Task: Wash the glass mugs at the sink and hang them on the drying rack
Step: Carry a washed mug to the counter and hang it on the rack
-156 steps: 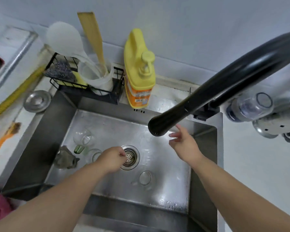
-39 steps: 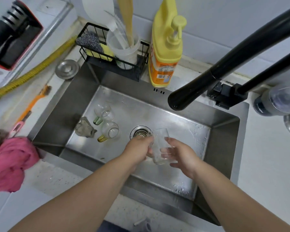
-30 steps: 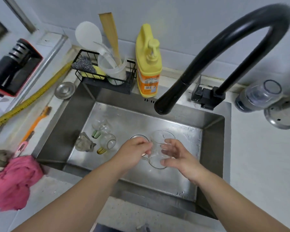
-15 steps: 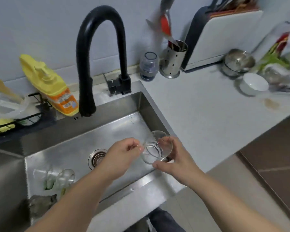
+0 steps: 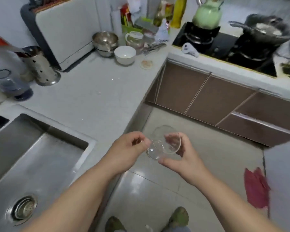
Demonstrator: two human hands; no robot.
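Head view: both hands hold one mug over the floor
Mug: clear glass, right of the sink
Left hand: fingers pinched at its side
Right hand: fingers curled round it

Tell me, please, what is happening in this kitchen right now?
A person is holding a clear glass mug in both bare hands, out over the tiled floor beside the counter. The left hand pinches it at its side, apparently at the handle, and the right hand cups the body. The sink lies to the left with no water running into it. No drying rack is in view, so the mug is not yet hung.
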